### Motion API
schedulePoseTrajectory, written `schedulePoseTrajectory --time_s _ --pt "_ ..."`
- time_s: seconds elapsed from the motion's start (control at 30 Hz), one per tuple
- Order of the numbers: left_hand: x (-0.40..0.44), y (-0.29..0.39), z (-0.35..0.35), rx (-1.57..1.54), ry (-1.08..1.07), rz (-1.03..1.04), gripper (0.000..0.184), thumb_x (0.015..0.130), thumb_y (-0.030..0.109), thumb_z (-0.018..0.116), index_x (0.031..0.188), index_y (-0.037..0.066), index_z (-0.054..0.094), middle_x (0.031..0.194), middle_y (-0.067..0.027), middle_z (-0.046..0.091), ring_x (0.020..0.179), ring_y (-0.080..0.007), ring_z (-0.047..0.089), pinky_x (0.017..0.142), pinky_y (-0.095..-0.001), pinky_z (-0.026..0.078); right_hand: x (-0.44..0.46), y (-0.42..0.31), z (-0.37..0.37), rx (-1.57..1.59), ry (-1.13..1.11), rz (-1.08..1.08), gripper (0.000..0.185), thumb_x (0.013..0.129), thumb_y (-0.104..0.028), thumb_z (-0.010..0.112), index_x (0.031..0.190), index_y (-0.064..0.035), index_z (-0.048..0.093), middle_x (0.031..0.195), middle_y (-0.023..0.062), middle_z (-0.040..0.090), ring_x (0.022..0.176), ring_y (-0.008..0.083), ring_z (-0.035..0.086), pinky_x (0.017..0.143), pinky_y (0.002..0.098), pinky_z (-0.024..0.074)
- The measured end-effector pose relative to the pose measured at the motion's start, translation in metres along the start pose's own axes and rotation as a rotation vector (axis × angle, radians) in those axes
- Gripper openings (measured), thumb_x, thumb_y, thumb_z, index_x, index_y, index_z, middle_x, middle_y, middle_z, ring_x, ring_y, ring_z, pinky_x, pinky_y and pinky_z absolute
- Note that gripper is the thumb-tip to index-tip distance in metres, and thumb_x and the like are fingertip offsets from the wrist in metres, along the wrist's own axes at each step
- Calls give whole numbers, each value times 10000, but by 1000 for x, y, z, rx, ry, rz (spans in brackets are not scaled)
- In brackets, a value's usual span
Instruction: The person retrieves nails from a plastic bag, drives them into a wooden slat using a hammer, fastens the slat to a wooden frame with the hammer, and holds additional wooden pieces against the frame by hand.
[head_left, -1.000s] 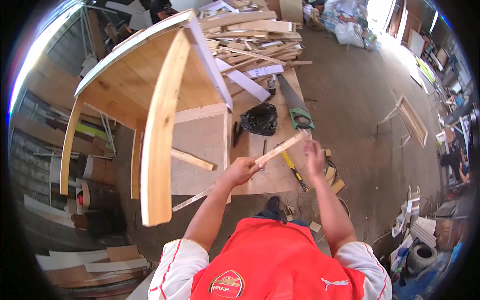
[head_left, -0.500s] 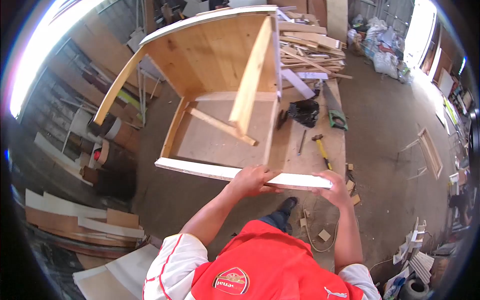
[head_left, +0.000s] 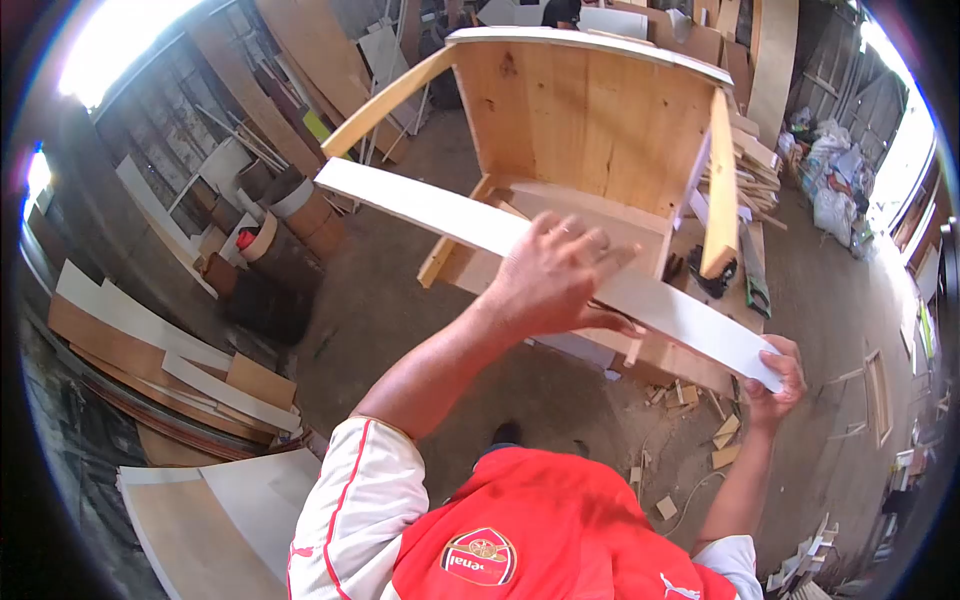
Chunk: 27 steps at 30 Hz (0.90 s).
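Observation:
A long white-faced wooden board (head_left: 410,197) slants across the view, its left end farther off and its right end close to me. My left hand (head_left: 555,275) grips it near the middle, fingers over the top and thumb under the near edge, slightly blurred. My right hand (head_left: 775,372) is closed around its right end. Behind the board stands an open wooden box-like piece of furniture (head_left: 590,130) with a white top edge. Two bare wood strips, a left one (head_left: 390,100) and a right one (head_left: 718,190), project from it towards me. The board hides part of its lower frame.
Stacked wood offcuts (head_left: 755,170) and a green-handled handsaw (head_left: 757,295) lie on the right. Wood scraps (head_left: 725,440) and a cable are on the floor. White sheets (head_left: 220,520) lean at left, filled sacks (head_left: 835,180) sit far right. Another person (head_left: 562,12) is partly visible at the back.
The white board has come away from the furniture's near edge and is now raised and slanted, held in both hands. The view has shifted, and the furniture appears farther right.

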<state>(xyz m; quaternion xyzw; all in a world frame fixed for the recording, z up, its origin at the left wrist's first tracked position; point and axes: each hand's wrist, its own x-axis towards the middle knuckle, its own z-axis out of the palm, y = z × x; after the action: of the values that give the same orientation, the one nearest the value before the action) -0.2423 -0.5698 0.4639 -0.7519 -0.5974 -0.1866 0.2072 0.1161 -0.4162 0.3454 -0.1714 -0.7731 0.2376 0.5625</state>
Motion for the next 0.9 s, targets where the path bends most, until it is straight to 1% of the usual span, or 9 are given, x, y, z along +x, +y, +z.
schedulePoseTrajectory --time_s 0.1,0.17,0.2,0.23,0.37,0.57,0.67,0.8,0.9 --pt "-17 -75 -9 68 166 -8 899 661 819 696 1263 151 701 1092 -63 708 1095 -266 655 979 -460 484 35 -12 34 -16 6 -70 546 805 -535 834 1047 -71 680 1141 172 668 1061 289 632 914 418 502" --pt "-21 -112 -14 77 143 1 888 667 823 688 1229 136 718 1104 -63 711 1071 -248 667 949 -448 511 61 -23 62 -73 3 -103 520 835 -514 813 1061 -69 670 1147 167 666 1083 299 628 946 426 489" --pt "-19 -129 -17 130 187 27 881 680 818 685 1225 126 721 1086 -64 711 1051 -235 672 927 -435 529 76 -27 73 -69 -22 -85 517 839 -502 813 1070 -62 671 1153 160 664 1092 294 624 965 420 478" --pt "-15 -142 -22 115 121 -8 865 686 819 678 1207 131 731 1065 -76 713 1044 -236 677 926 -427 528 90 -27 82 -65 -44 -68 515 842 -490 813 1079 -55 672 1159 152 662 1101 289 621 984 415 468" --pt "3 -179 -25 89 153 1 833 701 821 666 1160 132 751 1022 -86 723 1036 -257 686 919 -413 529 126 -12 98 -85 -96 -14 533 833 -444 831 1129 -30 672 1209 135 641 1149 253 589 1019 387 443" --pt "15 -198 -1 56 139 -6 797 722 814 665 1131 137 762 994 -87 731 1006 -272 701 909 -412 535 148 -3 102 -77 -144 35 499 828 -393 846 1121 -31 666 1215 120 633 1145 230 585 1014 373 449" --pt "18 -199 1 34 89 -39 791 731 815 661 1125 138 765 994 -89 734 1003 -271 707 904 -414 539 149 8 102 -104 -147 37 528 839 -390 841 1170 -32 639 1222 109 631 1159 221 582 1027 366 444" --pt "22 -194 1 39 42 -68 786 740 815 658 1117 134 767 989 -90 737 1010 -276 707 898 -416 544 146 22 105 -44 -85 72 630 846 -408 834 1268 -24 569 1245 97 619 1205 226 567 1070 369 424" --pt "25 -195 8 60 123 -41 803 740 819 652 1107 115 766 981 -97 740 993 -292 708 891 -429 546 142 24 109 -42 -26 62 736 826 -435 843 1337 -14 523 1299 102 590 1251 238 541 1095 386 412"
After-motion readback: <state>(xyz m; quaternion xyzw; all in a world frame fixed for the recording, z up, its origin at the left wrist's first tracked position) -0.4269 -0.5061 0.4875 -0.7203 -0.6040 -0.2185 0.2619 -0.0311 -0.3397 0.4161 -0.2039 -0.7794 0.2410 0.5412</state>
